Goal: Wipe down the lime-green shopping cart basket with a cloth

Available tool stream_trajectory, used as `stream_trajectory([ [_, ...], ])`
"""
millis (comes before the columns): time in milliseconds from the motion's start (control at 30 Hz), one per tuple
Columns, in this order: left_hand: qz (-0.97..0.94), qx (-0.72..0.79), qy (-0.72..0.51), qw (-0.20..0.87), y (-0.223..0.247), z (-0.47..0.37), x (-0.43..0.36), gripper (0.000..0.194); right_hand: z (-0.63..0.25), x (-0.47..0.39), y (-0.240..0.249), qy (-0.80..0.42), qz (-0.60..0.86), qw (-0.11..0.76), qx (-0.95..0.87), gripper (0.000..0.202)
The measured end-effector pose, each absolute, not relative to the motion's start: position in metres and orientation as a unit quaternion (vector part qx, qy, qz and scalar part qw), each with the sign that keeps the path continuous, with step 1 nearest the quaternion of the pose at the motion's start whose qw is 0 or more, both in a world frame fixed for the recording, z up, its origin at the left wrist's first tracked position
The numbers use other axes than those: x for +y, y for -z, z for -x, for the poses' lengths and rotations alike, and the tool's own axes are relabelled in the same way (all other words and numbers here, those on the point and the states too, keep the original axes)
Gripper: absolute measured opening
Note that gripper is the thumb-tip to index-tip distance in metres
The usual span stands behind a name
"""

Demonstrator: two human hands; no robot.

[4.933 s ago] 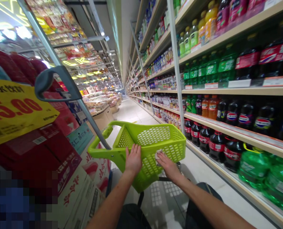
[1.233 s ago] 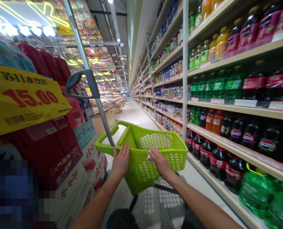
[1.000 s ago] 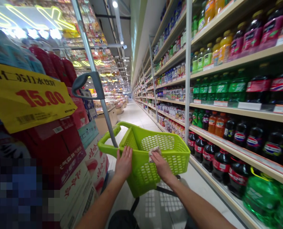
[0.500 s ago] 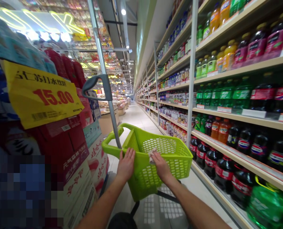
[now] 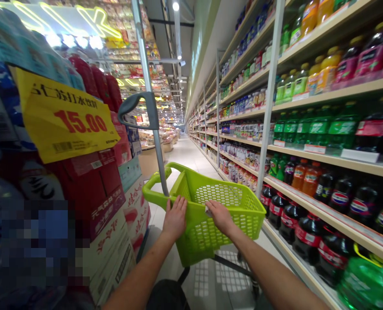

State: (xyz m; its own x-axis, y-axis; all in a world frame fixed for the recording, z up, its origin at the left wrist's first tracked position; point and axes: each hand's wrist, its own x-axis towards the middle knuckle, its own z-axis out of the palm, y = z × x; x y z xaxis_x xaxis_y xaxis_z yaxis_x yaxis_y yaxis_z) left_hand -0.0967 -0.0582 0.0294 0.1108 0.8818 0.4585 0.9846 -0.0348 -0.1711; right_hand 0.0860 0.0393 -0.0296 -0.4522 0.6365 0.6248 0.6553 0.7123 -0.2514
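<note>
A lime-green plastic basket (image 5: pixel 204 237) on a dark wheeled frame stands in the aisle, with perforated sides and no goods visible in it. My left hand (image 5: pixel 175 217) rests on its near rim by the handle end, fingers together over the edge, holding no loose object. Farther right along the same rim is my right hand (image 5: pixel 220 216), its fingers curled over a small pale cloth (image 5: pixel 208 211) that is mostly hidden beneath them. A metal pole (image 5: pixel 151 77) with a grey hooked handle (image 5: pixel 139 110) rises behind the basket's left end.
Shelves of bottled drinks (image 5: pixel 320 125) line the right side. Stacked cartons (image 5: pixel 109 249) and packs stand close on the left, under a yellow price sign (image 5: pixel 71 122). A tiled aisle (image 5: pixel 194 155) runs ahead. My knees show at the bottom edge.
The view has shifted, so the surroundings sit slightly farther right. My right hand has moved a little along the rim, and less of the cloth shows. My left hand stays on the rim.
</note>
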Motion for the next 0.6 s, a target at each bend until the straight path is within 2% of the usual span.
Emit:
stream_trajectory([
  [167,0.708,-0.657,0.138,0.220,-0.027,0.095,-0.058,0.059,-0.140,0.062,0.024,-0.003,0.439,0.372,-0.818,0.037],
  [300,0.707,-0.656,0.156,0.215,-0.026,0.094,-0.059,0.060,-0.123,0.080,0.011,-0.020,0.502,0.390,-0.771,0.042],
  [400,0.709,-0.654,0.153,0.217,-0.026,0.095,-0.059,0.060,-0.099,0.081,0.008,-0.032,0.526,0.383,-0.759,0.032],
  [467,0.710,-0.652,0.151,0.218,-0.026,0.095,-0.059,0.060,-0.089,0.074,0.009,-0.030,0.524,0.379,-0.762,0.023],
  [600,0.709,-0.650,0.154,0.225,-0.025,0.097,-0.058,0.060,-0.079,0.051,0.013,-0.015,0.458,0.364,-0.811,0.021],
])
